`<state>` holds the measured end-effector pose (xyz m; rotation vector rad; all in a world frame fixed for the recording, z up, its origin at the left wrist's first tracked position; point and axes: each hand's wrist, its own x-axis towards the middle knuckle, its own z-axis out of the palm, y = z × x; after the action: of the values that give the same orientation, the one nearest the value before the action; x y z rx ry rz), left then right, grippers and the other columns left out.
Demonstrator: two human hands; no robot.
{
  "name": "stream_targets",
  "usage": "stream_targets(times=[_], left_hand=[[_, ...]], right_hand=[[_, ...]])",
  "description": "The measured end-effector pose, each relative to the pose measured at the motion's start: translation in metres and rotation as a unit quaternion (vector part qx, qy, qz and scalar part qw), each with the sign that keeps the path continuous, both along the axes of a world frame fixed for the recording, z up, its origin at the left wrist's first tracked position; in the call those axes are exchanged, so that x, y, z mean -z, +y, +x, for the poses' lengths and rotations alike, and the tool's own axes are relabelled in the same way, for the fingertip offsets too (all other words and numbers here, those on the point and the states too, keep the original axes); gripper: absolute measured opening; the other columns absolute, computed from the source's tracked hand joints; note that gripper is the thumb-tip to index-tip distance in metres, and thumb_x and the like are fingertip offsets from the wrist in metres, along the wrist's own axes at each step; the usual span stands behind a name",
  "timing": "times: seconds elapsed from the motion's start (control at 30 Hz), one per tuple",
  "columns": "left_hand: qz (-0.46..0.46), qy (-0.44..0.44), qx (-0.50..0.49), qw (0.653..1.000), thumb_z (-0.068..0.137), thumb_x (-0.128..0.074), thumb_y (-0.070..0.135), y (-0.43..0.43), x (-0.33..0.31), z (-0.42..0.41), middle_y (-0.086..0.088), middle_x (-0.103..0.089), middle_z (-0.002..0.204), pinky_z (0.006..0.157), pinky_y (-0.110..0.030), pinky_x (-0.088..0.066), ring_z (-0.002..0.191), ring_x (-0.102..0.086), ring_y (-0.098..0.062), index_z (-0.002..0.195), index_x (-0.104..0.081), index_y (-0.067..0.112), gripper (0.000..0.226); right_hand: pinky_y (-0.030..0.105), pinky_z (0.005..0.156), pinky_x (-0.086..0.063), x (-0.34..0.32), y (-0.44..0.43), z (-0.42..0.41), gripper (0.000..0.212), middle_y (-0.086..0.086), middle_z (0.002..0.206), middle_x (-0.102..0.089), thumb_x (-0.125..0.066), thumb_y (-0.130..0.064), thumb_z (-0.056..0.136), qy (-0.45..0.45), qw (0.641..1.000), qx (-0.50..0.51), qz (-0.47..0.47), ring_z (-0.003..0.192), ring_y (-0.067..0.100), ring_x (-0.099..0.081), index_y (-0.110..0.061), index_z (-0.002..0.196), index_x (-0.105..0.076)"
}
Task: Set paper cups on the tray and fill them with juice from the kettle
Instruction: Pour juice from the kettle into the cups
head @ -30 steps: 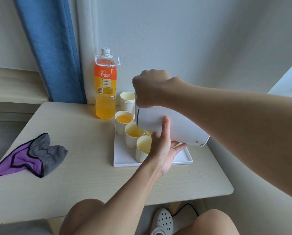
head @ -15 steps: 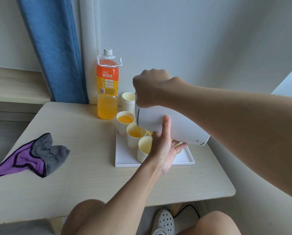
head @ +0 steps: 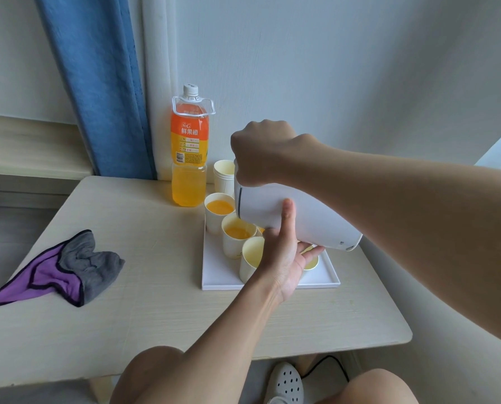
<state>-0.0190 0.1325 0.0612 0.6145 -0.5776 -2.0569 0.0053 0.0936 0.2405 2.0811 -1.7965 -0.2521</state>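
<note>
My right hand grips the handle of a white kettle, tilted to the left over a white tray. My left hand supports the kettle from below, thumb up against its side and fingers under its base. Juice runs from the spout into the middle cup, which holds orange juice. The far cup is full of juice. A near cup looks empty. Another cup on the right is mostly hidden behind my left hand.
An orange juice bottle stands behind the tray, with a stack of paper cups beside it. A purple and grey cloth lies on the left of the pale wooden table. A blue curtain hangs behind.
The juice level in the middle cup has risen a little. Both hands and the kettle stay in almost the same pose.
</note>
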Motion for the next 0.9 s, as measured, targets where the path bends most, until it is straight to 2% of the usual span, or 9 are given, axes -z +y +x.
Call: stream_targets(times=[0.1, 0.3, 0.47, 0.77, 0.9], left_hand=[[-0.004, -0.005, 0.001, 1.000, 0.071, -0.077, 0.067, -0.0003, 0.0004, -0.0006, -0.012, -0.069, 0.134, 0.103, -0.064, -0.052, 0.119, -0.071, -0.033, 0.147, -0.049, 0.022, 0.093], [-0.002, 0.003, -0.003, 1.000, 0.081, -0.074, 0.062, -0.0002, 0.0017, 0.0003, -0.013, -0.069, 0.134, 0.105, -0.065, -0.051, 0.120, -0.070, -0.035, 0.147, -0.049, 0.021, 0.082], [-0.001, 0.000, -0.006, 1.000, 0.076, -0.076, 0.063, -0.0008, 0.0012, 0.0011, -0.014, -0.069, 0.133, 0.104, -0.065, -0.051, 0.121, -0.070, -0.035, 0.146, -0.049, 0.020, 0.087], [0.001, 0.002, -0.007, 1.000, 0.090, -0.070, 0.059, -0.0013, -0.0005, 0.0011, -0.013, -0.069, 0.135, 0.104, -0.064, -0.052, 0.121, -0.070, -0.034, 0.147, -0.049, 0.021, 0.073], [0.000, -0.008, -0.006, 1.000, 0.068, -0.082, 0.070, -0.0017, -0.0017, 0.0017, -0.012, -0.069, 0.135, 0.104, -0.064, -0.052, 0.121, -0.070, -0.034, 0.148, -0.049, 0.023, 0.098]], right_hand=[[0.023, 0.048, -0.024, -0.0006, 0.0004, 0.0006, 0.040, 0.002, 0.070, -0.041, -0.058, -0.022, 0.091, 0.000, 1.000, 0.000, -0.001, 0.055, 0.016, -0.037, -0.017, 0.064, -0.028], [0.022, 0.048, -0.023, -0.0009, 0.0013, 0.0016, 0.041, 0.002, 0.069, -0.042, -0.057, -0.023, 0.093, 0.000, 1.000, -0.003, -0.004, 0.054, 0.015, -0.036, -0.017, 0.064, -0.028], [0.022, 0.048, -0.023, -0.0021, 0.0022, 0.0021, 0.040, 0.002, 0.069, -0.041, -0.056, -0.022, 0.093, 0.000, 1.000, -0.007, -0.003, 0.054, 0.015, -0.036, -0.016, 0.064, -0.029], [0.023, 0.049, -0.024, -0.0034, 0.0030, 0.0043, 0.038, 0.001, 0.069, -0.041, -0.055, -0.023, 0.092, -0.004, 1.000, -0.010, 0.002, 0.054, 0.016, -0.036, -0.016, 0.064, -0.029], [0.023, 0.049, -0.023, -0.0032, 0.0021, 0.0042, 0.039, 0.001, 0.070, -0.041, -0.055, -0.024, 0.093, -0.003, 1.000, -0.010, 0.003, 0.055, 0.015, -0.036, -0.016, 0.065, -0.030]])
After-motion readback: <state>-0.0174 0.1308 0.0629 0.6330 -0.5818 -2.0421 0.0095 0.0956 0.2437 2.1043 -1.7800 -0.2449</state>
